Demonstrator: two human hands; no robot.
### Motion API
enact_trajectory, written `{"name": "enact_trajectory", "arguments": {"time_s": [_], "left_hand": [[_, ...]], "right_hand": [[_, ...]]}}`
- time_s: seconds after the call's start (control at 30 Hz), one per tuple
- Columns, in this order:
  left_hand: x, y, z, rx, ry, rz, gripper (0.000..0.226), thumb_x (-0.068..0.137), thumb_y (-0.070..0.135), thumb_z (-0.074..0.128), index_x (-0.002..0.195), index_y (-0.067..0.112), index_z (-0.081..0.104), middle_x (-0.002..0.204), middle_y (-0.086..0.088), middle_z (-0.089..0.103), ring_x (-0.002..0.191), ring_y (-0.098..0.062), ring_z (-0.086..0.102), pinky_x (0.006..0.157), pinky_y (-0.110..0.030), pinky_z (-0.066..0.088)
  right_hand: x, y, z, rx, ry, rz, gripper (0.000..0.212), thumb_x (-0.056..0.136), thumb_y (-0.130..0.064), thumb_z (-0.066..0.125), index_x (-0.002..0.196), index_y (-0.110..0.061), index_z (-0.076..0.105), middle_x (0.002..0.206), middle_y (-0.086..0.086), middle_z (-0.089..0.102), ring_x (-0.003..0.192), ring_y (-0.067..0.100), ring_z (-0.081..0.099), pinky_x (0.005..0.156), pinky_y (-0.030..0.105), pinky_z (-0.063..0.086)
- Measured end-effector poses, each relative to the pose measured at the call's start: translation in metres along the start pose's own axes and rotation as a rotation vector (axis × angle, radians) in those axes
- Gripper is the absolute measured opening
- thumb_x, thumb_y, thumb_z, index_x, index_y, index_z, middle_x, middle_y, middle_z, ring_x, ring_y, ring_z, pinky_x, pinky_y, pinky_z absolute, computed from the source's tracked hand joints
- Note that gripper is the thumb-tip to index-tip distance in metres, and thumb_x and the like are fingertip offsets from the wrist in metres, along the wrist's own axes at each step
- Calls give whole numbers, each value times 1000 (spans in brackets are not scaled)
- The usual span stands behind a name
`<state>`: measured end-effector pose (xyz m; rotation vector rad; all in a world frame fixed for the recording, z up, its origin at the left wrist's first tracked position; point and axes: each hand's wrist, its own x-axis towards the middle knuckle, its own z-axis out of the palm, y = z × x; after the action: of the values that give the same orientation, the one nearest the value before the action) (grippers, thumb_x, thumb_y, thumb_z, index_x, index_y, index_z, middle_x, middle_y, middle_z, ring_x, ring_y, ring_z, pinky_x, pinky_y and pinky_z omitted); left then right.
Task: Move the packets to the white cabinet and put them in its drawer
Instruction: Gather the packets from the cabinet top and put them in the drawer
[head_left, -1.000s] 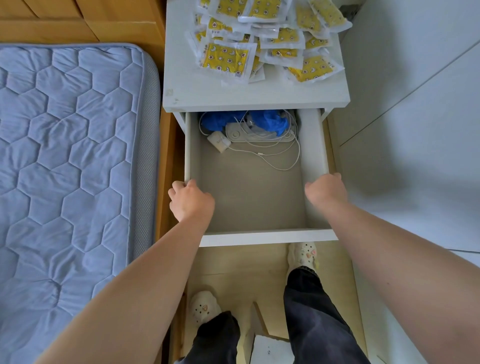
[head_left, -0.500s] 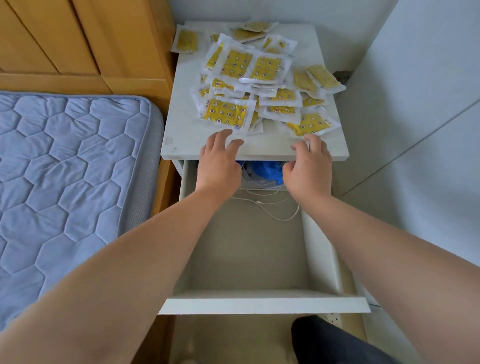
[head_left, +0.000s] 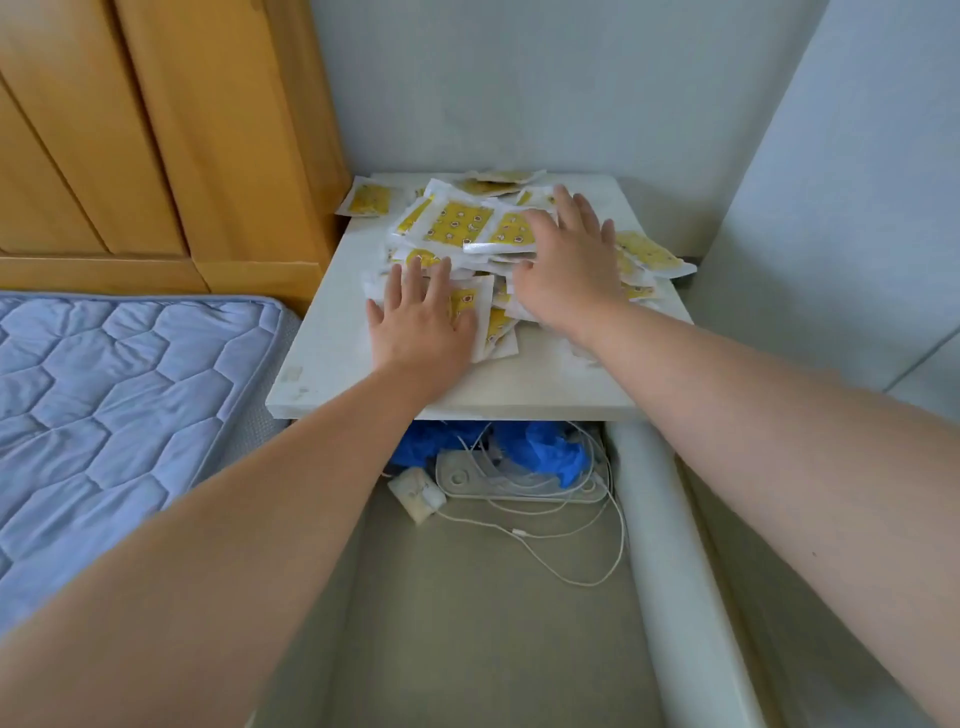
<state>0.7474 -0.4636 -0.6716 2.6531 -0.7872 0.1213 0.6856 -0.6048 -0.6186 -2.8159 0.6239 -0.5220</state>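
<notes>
Left hand (head_left: 421, 325), right hand (head_left: 569, 275) now atop packets (head_left: 457, 223), several covered.

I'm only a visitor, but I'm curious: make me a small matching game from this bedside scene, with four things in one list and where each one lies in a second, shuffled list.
Things
1. packets
2. blue bundle
3. mattress
4. white cable

Places
A. left of the cabinet
B. looped on the floor of the drawer
C. piled on the cabinet top
D. crumpled at the back of the drawer

Pairs: 1-C, 2-D, 3-A, 4-B
</notes>
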Motion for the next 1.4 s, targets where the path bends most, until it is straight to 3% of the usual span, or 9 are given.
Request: {"name": "enact_trajectory", "arguments": {"time_s": [0.13,0.27,0.5,0.7,0.83,1.0,1.2,1.3,1.4], "left_hand": [[3,-4,5,9,-38,-31,62,97,49,23,153,30,5,162,-1,-2,148,-21,-7,119,-47,1],[4,-4,7,34,-41,-20,62,96,51,20,153,30,3,162,-2,-3,148,-22,-7,119,-46,2],[2,-1,6,28,16,-69,73,96,51,26,153,18,-4,162,-2,-2,148,-20,-3,119,-44,7],[1,0,5,-114,111,-18,80,92,47,41,153,22,-4,162,2,4,148,-20,8,119,-44,14],[-1,1,3,-143,138,-12,84,91,45,45,153,22,-7,162,1,3,148,-20,10,119,-43,15],[-3,3,1,-157,154,-13,84,90,45,47,153,23,-4,161,2,5,147,-20,12,119,-43,18],[-1,2,2,-161,156,-14,80,90,45,45,153,24,0,161,2,8,147,-21,13,118,-45,19],[0,1,4,-146,159,-6,80,90,46,45,153,25,1,161,1,9,147,-21,14,118,-46,19],[1,0,5,-144,156,1,80,90,45,45,153,24,1,161,2,10,147,-21,14,118,-46,18]], "right_hand": [[29,-7,14,57,-148,83,61,91,-38,40,149,-24,25,160,6,7,147,27,4,116,52,1],[39,-4,20,-2,-238,60,68,80,-29,57,143,-20,32,147,7,33,135,31,29,109,47,27],[45,-5,18,-27,-175,13,51,84,-34,67,130,-17,56,135,11,35,127,32,32,98,38,39],[29,4,1,77,-204,-77,34,89,-20,63,122,-16,63,124,7,61,112,26,56,93,34,45],[22,15,-9,229,-131,-9,41,96,-21,53,137,-15,50,132,9,56,113,27,56,84,25,38],[25,24,-15,326,124,-14,28,100,-19,43,126,-17,52,92,5,59,80,25,53,67,28,35],[43,17,10,66,-253,-35,47,92,-37,57,132,-14,49,133,10,50,120,30,49,95,35,42],[47,12,17,47,-301,-31,54,81,-46,65,124,-16,53,124,6,52,110,27,51,88,36,45],[49,9,11,36,-294,-39,38,79,-31,66,113,-17,59,106,4,62,92,23,59,75,32,49]]}}
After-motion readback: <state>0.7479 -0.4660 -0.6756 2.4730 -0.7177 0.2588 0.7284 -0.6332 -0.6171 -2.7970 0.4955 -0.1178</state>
